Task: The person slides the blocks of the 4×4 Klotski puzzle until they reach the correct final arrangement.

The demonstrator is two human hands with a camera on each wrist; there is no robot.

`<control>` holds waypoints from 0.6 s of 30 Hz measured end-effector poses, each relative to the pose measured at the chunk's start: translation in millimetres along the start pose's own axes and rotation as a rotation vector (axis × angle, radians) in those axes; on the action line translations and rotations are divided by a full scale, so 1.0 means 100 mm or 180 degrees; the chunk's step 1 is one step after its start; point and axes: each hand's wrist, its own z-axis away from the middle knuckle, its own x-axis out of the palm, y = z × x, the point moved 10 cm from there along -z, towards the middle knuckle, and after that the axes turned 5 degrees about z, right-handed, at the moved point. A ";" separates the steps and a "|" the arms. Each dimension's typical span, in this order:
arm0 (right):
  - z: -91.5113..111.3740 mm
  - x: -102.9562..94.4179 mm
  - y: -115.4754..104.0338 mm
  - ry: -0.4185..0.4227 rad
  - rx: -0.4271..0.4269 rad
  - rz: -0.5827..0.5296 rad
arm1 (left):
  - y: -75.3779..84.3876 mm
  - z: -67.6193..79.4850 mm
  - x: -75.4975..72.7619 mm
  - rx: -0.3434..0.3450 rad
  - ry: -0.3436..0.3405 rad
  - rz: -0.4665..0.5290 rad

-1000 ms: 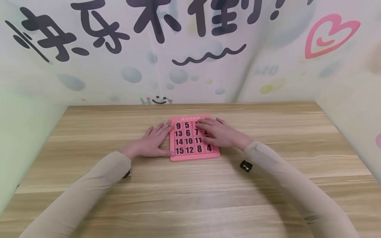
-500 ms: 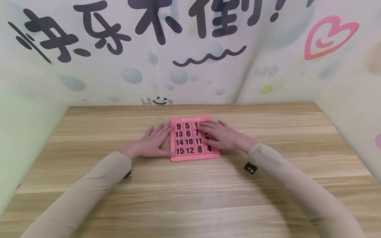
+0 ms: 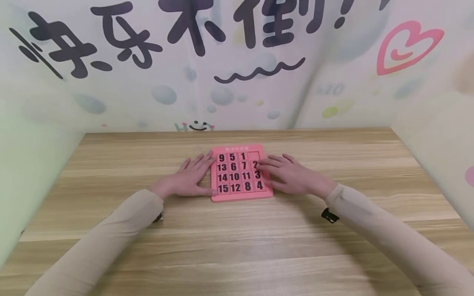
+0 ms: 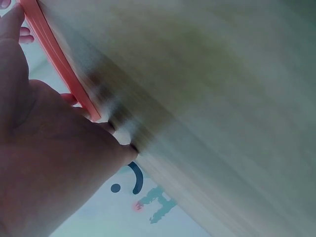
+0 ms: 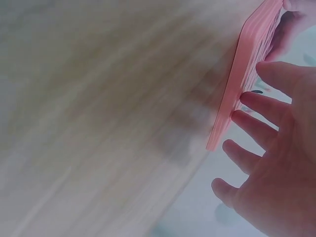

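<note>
A pink sliding number puzzle (image 3: pixel 242 199) lies flat on the wooden table. Black-numbered tiles fill it except for a vacant slot (image 3: pixel 254 156) at the top right, above tile 2. Along its left side my left hand (image 3: pixel 187 176) lies with straight fingers, the thumb touching the lower left corner. In the left wrist view, that hand (image 4: pixel 54 148) is beside the puzzle's edge (image 4: pixel 61 66). My right hand (image 3: pixel 292 174) is over the right side, fingers extended, fingertips at tile 2 and the right rim. The right wrist view shows its spread fingers (image 5: pixel 256 129) by the puzzle's side (image 5: pixel 237 74).
The wooden table (image 3: pixel 237 246) extends around the puzzle. A white printed wall (image 3: pixel 237 102) stands behind it, with side walls left and right. A small black clip-like object (image 3: pixel 329 215) shows by the right sleeve, and a dark piece (image 3: pixel 158 218) under the left sleeve.
My right hand has drawn back to the right, uncovering the vacant top-right slot and tiles 2 and 3. My left hand stays in place. The visible tiles have not moved.
</note>
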 end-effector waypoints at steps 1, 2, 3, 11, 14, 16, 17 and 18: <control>0.02 0.00 0.00 0.0000 -0.0001 0.0018 | 0.00 0.00 0.00 -0.0003 0.0003 0.0001; 0.03 0.00 -0.01 0.0006 -0.0004 0.0031 | 0.00 0.00 0.00 -0.0001 0.0008 0.0006; 0.04 0.00 -0.01 0.0014 -0.0013 0.0054 | 0.00 0.00 0.01 0.0001 0.0010 0.0005; 0.02 0.02 0.04 0.0029 0.0037 0.0114 | 0.01 0.00 0.01 0.0014 0.0011 0.0042; -0.02 0.01 0.07 0.0040 0.0069 0.0146 | 0.01 0.00 0.01 0.0015 0.0016 0.0040; -0.05 0.00 0.10 0.0034 0.0105 0.0156 | 0.01 0.00 0.00 0.0017 0.0023 0.0032; -0.07 0.00 0.12 0.0026 0.0124 0.0174 | 0.01 0.00 0.00 0.0019 0.0026 0.0032; -0.08 0.00 0.13 0.0014 0.0149 0.0179 | 0.01 0.00 0.00 0.0019 0.0028 0.0033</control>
